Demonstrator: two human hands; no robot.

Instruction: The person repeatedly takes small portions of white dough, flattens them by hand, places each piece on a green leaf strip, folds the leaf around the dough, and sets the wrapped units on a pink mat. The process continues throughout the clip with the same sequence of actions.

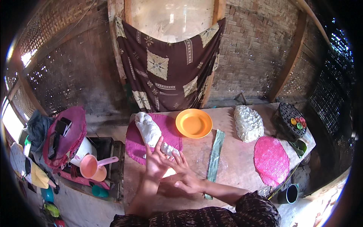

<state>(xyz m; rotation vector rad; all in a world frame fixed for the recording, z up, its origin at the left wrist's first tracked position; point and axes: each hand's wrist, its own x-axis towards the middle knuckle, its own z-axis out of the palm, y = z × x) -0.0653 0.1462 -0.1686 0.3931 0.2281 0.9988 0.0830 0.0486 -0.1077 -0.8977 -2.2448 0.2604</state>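
Observation:
My left hand point(156, 164) is raised over the table with its palm up and fingers spread. Across its palm reaches my right hand point(185, 176), fingers extended; whether something small lies between the two cannot be told. Just beyond them, a large lump of white dough point(148, 129) and a smaller, uneven piece point(169, 149) rest on a magenta round cloth or sheet point(170, 132). An orange plastic plate point(194, 123) is at the table's back edge. Right of my hands, a long green leaf strip point(214, 161) lies beside some clear plastic film point(198, 159).
On the wooden table point(235, 167) are a heap of white shaped pieces point(248, 124), a pink round sheet point(271, 161) and a black perforated basket point(287, 116) bearing small coloured items. Phones point(63, 126) and a pink dipper point(89, 166) are at left. A patterned brown cloth point(170, 68) hangs behind.

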